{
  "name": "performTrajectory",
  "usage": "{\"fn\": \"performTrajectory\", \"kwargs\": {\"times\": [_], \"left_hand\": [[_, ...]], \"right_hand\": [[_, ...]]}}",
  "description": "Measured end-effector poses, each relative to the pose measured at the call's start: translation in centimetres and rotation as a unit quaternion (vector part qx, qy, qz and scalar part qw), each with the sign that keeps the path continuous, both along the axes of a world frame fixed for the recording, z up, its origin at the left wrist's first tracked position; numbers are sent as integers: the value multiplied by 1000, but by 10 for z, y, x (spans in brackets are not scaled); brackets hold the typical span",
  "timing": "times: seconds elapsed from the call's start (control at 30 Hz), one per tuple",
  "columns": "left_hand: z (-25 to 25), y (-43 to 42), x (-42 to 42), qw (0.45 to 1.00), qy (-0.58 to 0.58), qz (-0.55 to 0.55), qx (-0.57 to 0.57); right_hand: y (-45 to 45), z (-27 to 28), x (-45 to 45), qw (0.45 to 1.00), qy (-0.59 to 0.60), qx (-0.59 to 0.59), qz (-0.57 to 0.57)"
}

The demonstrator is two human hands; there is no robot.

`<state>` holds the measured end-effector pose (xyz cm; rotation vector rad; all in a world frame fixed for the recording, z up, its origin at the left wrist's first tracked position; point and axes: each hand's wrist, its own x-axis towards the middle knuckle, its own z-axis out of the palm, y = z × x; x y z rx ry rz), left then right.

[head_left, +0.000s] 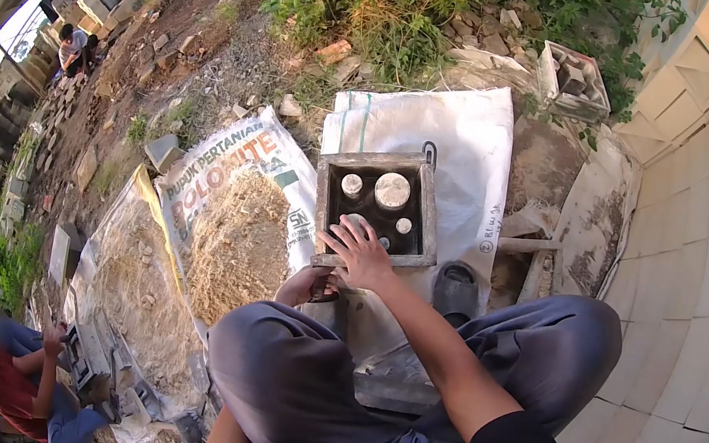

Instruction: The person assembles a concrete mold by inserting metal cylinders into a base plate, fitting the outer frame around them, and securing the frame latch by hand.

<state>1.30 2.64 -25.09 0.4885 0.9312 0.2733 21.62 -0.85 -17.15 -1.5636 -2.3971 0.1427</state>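
Observation:
A square wooden-framed mold box [425,218] rests on a white sack between my knees. Inside its dark interior stand several pale round cylinders, the largest a wide one [392,191] toward the back, with a smaller one [352,185] to its left. My right hand [359,252] reaches over the near-left part of the box, fingers spread on or just above a cylinder that they partly cover. Just below the near-left corner, my left hand [306,286] is closed with curled fingers, close to the frame. What it grips is hidden.
Left of the box, a heap of sandy powder [243,232] lies on a printed sack [227,152]. A white sack [468,138] spreads under the box. At lower left sits another person [28,384] beside grey molded pieces. Pale blocks [664,295] line the right side.

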Motion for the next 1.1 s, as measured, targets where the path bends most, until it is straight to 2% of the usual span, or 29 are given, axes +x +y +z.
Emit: {"fn": "performTrajectory", "kwargs": {"times": [0.07,0.13,0.2,0.27,0.3,0.33,0.37,0.4,0.43,0.47,0.5,0.53,0.6,0.63,0.67,0.7,0.73,0.8,0.83,0.87,0.93,0.97,1.0,1.07,1.1], "left_hand": [[-13,2,-9,999,-27,8,-42],[-14,4,-13,988,-143,-21,-62],[-12,-1,-11,994,-104,-19,-36],[-3,-2,-7,1000,3,-14,23],[0,2,-7,999,1,-19,26],[-1,6,-17,990,78,-74,95],[-1,14,-29,966,152,-126,165],[-4,25,-38,930,223,-175,235],[-9,33,-45,882,292,-221,298],[-14,34,-45,823,357,-263,354],[29,36,-27,784,430,-221,389],[76,46,-5,736,501,-177,420],[100,78,37,677,432,-86,590],[115,94,69,671,393,-68,625],[124,109,100,662,351,-50,661],[122,123,125,615,344,-74,705],[118,137,144,565,335,-99,747],[103,166,171,493,260,-190,808],[97,180,182,420,220,-203,857],[90,191,190,422,213,-209,856],[103,200,204,538,262,-403,693],[96,204,208,499,262,-404,720],[97,205,211,504,260,-405,717],[101,208,209,535,268,-425,679],[100,211,208,539,269,-424,676]], "right_hand": [[-1,0,0,1000,-3,-2,-5],[0,-3,1,1000,-7,-3,-4],[0,-3,0,1000,5,10,-5],[1,3,1,1000,3,-13,-3],[2,4,4,997,70,-31,10],[5,6,6,986,164,-22,0],[13,8,11,948,316,-21,-40],[24,22,19,885,460,-17,-77],[34,36,30,831,525,86,-161],[57,38,51,813,489,207,-238],[73,36,80,780,511,183,-310],[93,34,112,776,464,219,-367],[127,5,171,771,384,114,-495],[138,-4,191,773,380,112,-496],[148,-12,208,765,415,-34,-491],[157,-17,221,740,441,-178,-476],[162,-19,225,739,439,-176,-480],[170,-30,229,648,626,-260,-347],[175,-36,232,641,637,-288,-317],[179,-44,233,636,639,-287,-324],[187,-54,230,612,690,-299,-245],[187,-54,227,553,724,-324,-258],[186,-55,228,551,721,-328,-261],[186,-58,222,478,777,-325,-247],[189,-64,220,478,776,-329,-248]]}}
